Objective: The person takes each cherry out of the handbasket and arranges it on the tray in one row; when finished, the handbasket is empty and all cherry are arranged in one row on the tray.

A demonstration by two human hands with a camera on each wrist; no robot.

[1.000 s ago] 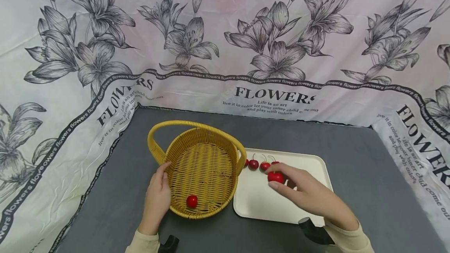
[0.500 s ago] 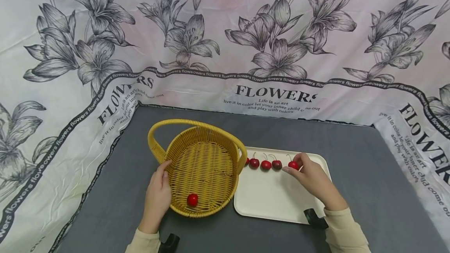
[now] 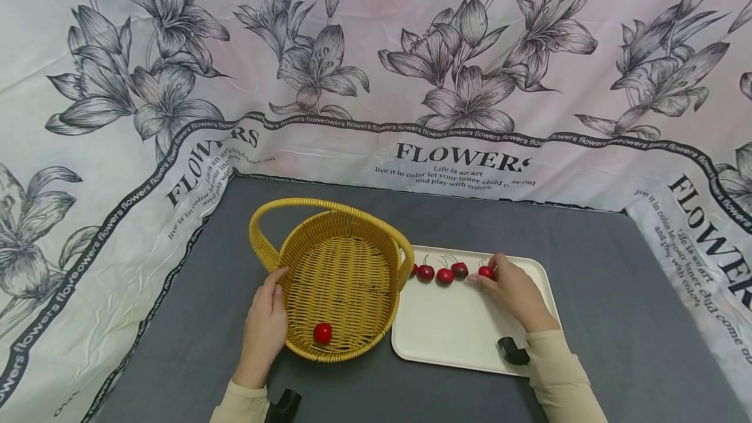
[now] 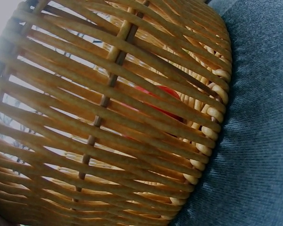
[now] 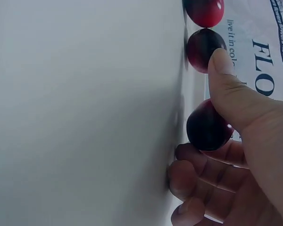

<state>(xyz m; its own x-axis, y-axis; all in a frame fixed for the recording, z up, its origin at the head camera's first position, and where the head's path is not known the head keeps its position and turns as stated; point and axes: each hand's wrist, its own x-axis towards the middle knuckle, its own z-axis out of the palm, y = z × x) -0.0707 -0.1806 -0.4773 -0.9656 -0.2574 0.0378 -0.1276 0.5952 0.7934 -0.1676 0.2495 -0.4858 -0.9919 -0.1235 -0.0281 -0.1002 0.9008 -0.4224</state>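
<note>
A yellow wicker basket (image 3: 343, 279) with an arched handle stands left of centre, and one red cherry (image 3: 322, 333) lies low inside it. My left hand (image 3: 264, 328) holds the basket by its left side, fingertips at the rim; its other fingers are hidden. In the left wrist view, the woven wall (image 4: 104, 122) fills most of the picture, with red showing through. My right hand (image 3: 517, 292) is over the tray, with a stemmed cherry (image 5: 208, 126) between thumb and curled fingers. The thumb tip reaches a dark cherry (image 5: 205, 49) beside it.
A cream rectangular tray (image 3: 440, 338) lies right of the basket. Along its back edge sit several stemmed cherries (image 3: 425, 273) in a row, the leftmost partly behind the basket handle. Flower-printed cloth (image 3: 464, 96) surrounds the grey table (image 3: 599, 266).
My right hand has carried its cherry right and back to the end of the row. The dark cherry nearest the thumb has shifted slightly left and back. My left hand stays on the basket.
</note>
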